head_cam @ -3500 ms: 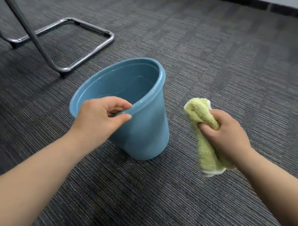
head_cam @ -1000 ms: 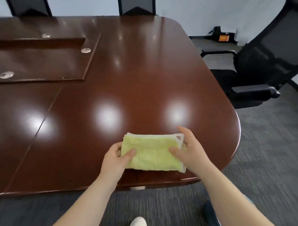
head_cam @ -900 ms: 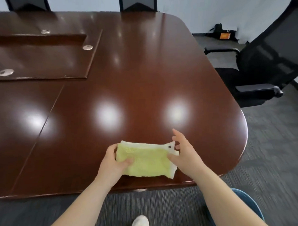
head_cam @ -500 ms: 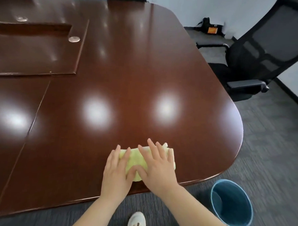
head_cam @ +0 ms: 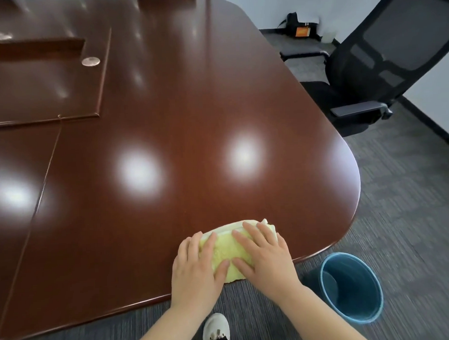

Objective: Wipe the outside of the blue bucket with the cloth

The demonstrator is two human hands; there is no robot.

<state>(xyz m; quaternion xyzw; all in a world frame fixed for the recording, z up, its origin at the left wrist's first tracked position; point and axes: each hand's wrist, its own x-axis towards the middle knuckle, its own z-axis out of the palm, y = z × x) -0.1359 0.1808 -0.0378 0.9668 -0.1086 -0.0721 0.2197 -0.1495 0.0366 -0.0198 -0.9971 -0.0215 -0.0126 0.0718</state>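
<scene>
Gleaming table under cloth, grey carpet

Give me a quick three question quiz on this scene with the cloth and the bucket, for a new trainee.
1. True or false: the cloth lies on the table with the left hand and the right hand flat on it.
2. Where does the bucket stand? A) on the table B) on the carpet, to the person's right C) on the cloth
3. Fill in: the number of hands touching the bucket is ___.
Key: 1 true; 2 B; 3 zero.
</scene>
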